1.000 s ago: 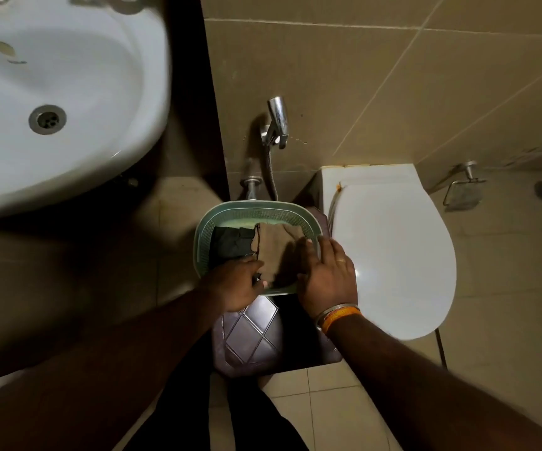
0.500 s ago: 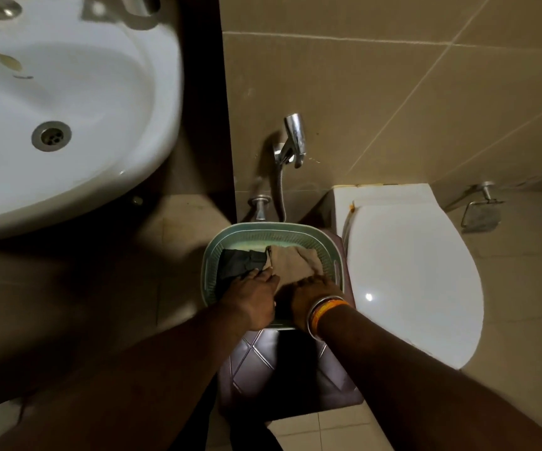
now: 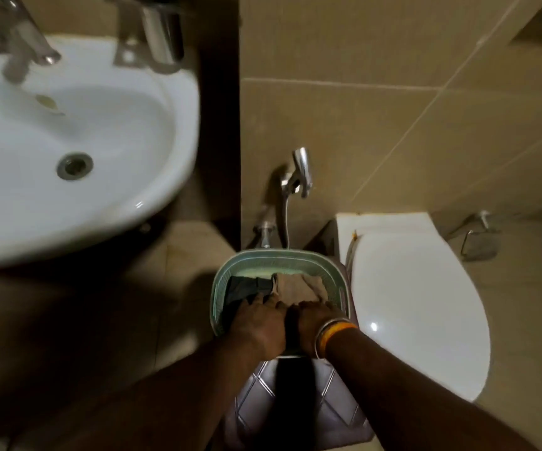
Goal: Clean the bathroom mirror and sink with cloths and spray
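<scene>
A green basket [image 3: 279,256] stands on a purple stool [image 3: 339,406] between the sink and the toilet. Inside lie a dark cloth [image 3: 243,288] on the left and a tan cloth [image 3: 298,284] on the right. My left hand [image 3: 259,325] reaches into the basket, its fingertips where the two cloths meet. Whether it grips either one is hidden. My right hand [image 3: 316,322], with bangles at the wrist, has its fingers curled down on the near part of the tan cloth. The white sink [image 3: 162,187] fills the upper left. No mirror or spray bottle shows.
A chrome tap [image 3: 37,48] and a chrome holder [image 3: 160,40] sit at the back of the sink. A hand shower [image 3: 300,170] hangs on the tiled wall above the basket. The shut white toilet lid [image 3: 416,307] is right of the stool, near a wall bracket [image 3: 477,244].
My view has tilted up, so the sink's tap shows. My right hand went from lying flat on the tan cloth to curled fingers at its near edge. My left hand stays beside it.
</scene>
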